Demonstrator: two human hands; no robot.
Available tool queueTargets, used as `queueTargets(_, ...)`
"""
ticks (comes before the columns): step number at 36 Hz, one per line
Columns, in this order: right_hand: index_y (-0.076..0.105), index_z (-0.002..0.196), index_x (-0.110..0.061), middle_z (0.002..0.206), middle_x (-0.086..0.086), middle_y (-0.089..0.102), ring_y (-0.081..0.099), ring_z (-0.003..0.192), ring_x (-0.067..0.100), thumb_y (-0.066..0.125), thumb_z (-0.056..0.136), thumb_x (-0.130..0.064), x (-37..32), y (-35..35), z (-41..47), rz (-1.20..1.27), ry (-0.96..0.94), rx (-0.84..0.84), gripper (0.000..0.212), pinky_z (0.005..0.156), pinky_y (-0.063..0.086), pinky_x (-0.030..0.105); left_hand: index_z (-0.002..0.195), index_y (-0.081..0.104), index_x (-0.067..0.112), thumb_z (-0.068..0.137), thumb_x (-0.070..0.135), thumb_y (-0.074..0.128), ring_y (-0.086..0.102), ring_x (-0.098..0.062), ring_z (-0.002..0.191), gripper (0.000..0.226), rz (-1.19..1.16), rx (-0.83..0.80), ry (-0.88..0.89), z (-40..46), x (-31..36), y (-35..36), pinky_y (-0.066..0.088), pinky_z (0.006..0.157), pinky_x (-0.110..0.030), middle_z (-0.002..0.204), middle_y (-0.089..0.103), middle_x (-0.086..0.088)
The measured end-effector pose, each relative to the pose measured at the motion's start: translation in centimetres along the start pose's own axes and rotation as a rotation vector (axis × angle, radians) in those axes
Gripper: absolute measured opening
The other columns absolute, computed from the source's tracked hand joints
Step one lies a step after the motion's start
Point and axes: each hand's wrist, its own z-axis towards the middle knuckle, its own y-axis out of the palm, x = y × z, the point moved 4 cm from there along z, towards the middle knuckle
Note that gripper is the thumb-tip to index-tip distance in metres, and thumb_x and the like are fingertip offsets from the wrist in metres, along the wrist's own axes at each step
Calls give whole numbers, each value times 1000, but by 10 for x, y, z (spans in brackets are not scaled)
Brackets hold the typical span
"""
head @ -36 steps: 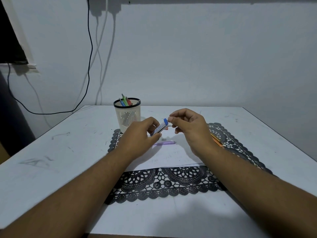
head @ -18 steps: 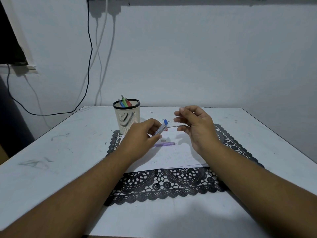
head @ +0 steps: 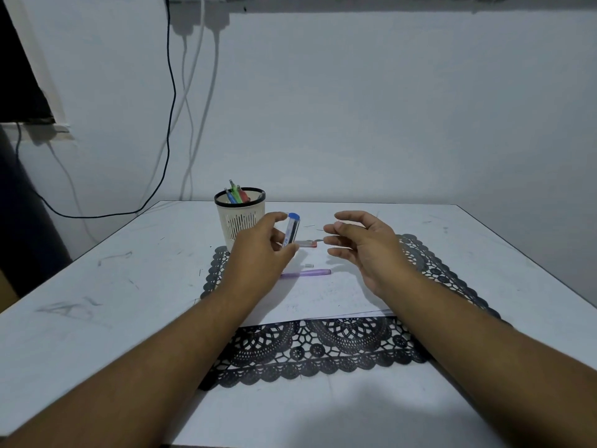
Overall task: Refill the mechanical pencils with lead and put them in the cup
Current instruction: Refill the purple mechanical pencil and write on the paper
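Observation:
My left hand (head: pixel 258 253) grips a clear lead tube (head: pixel 291 232) with a blue cap, held nearly upright over the paper. My right hand (head: pixel 365 245) hovers to its right with fingers spread, and a thin lead (head: pixel 319 230) sticks out from its fingertips. A clear pencil with a red end (head: pixel 307 243) lies on the paper between my hands. A purple mechanical pencil (head: pixel 307 273) and a small white cap (head: pixel 309 265) lie just below. The cream cup (head: pixel 240 221) behind my left hand holds blue, green and red pencils (head: pixel 237 195).
A white sheet of paper (head: pixel 323 299) lies on a black lace mat (head: pixel 323 350) in the middle of the white table (head: pixel 97 302). Cables (head: pixel 169 124) hang down the wall at the back left. The table's right edge runs close to the mat.
My right hand has drawn away from the tube's blue cap to the right, taking out a thin lead. My left hand has tipped the tube more upright.

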Motion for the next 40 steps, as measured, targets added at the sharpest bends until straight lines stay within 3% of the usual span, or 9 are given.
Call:
queueTargets(8, 69, 113, -7, 99, 17, 79, 75, 76, 24, 68, 96, 1, 2, 0, 1, -16, 7, 9, 19, 67, 62, 32, 139, 58, 29, 90, 26, 79, 71, -9, 80, 53, 18, -19, 1, 0, 0, 0, 62, 80, -36, 94, 69, 8)
queueTargets(14, 71, 108, -7, 88, 11, 73, 76, 78, 27, 66, 96, 2, 2, -1, 3, -73, -14, 31, 16, 64, 61, 33, 136, 58, 35, 93, 30, 75, 69, -3, 78, 46, 46, -27, 6, -2, 5, -2, 44, 60, -7, 95, 69, 11)
queueTargets(17, 71, 106, -7, 87, 10, 72, 76, 77, 25, 65, 97, 1, 2, 0, 2, -88, -15, 28, 14, 64, 62, 33, 134, 58, 37, 94, 30, 75, 69, -3, 76, 44, 49, -30, 11, -3, 7, -2, 41, 58, -6, 94, 69, 11)
queueTargets(23, 71, 105, -5, 83, 9, 71, 74, 73, 21, 65, 97, 2, 1, -1, 1, -82, -26, 17, 13, 65, 62, 32, 131, 62, 38, 93, 25, 75, 71, -5, 71, 42, 7, -38, 16, -3, 4, 0, 57, 64, -22, 91, 71, 9)
queueTargets(27, 71, 105, -4, 77, 6, 71, 73, 72, 20, 66, 95, 4, 1, -2, 2, -78, -33, 17, 14, 67, 62, 32, 132, 63, 39, 94, 25, 74, 69, -2, 72, 42, 28, -40, 28, -2, 3, 0, 52, 62, -11, 91, 73, 10)
queueTargets(31, 72, 103, -6, 86, 11, 69, 72, 73, 19, 67, 95, 5, 0, -4, 4, -93, -37, 27, 14, 65, 61, 30, 130, 68, 35, 95, 26, 73, 65, 2, 78, 37, 108, -62, 60, 2, 5, 1, 42, 61, 0, 99, 74, 9)
queueTargets(34, 72, 101, -7, 87, 11, 69, 71, 70, 20, 66, 95, 5, -2, -7, 6, -116, -35, 45, 15, 62, 61, 31, 123, 72, 27, 97, 24, 70, 66, -6, 87, 27, 222, -111, 93, 13, 2, 6, 42, 66, -6, 103, 75, 7)
queueTargets(37, 69, 99, -6, 81, 10, 69, 69, 65, 20, 64, 96, 6, -4, -12, 9, -111, -35, 68, 13, 61, 63, 31, 120, 73, 20, 97, 22, 68, 67, -18, 95, 23, 350, -164, 109, 31, -4, 16, 54, 85, -33, 103, 75, 2)
queueTargets(40, 67, 100, -5, 79, 11, 69, 69, 63, 20, 62, 96, 4, -4, -13, 11, -127, -38, 88, 11, 60, 62, 30, 112, 72, 19, 100, 20, 61, 63, -23, 94, 16, 505, -213, 140, 47, -9, 24, 48, 77, -33, 96, 70, 0)
